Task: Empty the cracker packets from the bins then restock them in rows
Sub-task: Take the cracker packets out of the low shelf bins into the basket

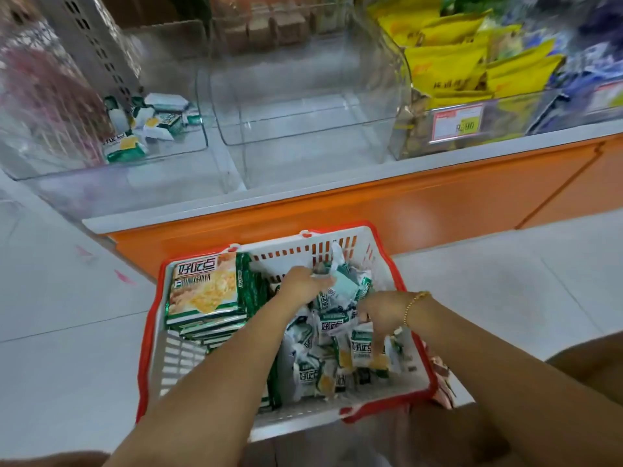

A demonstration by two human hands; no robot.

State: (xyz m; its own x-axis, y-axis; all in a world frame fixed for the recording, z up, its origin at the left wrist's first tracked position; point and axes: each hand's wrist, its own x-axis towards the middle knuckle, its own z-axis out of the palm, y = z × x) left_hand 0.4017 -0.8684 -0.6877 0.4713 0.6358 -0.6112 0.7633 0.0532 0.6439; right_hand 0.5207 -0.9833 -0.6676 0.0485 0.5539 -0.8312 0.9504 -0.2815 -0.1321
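A white basket with a red rim [369, 235] stands on the floor in front of the shelf. Inside it lies a heap of small green-and-white cracker packets [332, 345], with large flat cracker packs [204, 286] stacked along its left side. My left hand [301, 281] reaches into the heap and grips a packet [344, 286] at the far side. My right hand [376, 311], with a gold bracelet on its wrist, pinches another small packet [362, 343]. The clear left bin [188, 151] holds several loose packets [145, 126]. The clear middle bin [303, 129] holds nothing.
A bin of yellow snack bags [451, 67] with a red price tag [456, 123] stands to the right, and blue packs [596, 59] beyond it. The shelf has a grey ledge [303, 192] over an orange base [421, 210]. White floor tiles surround the basket.
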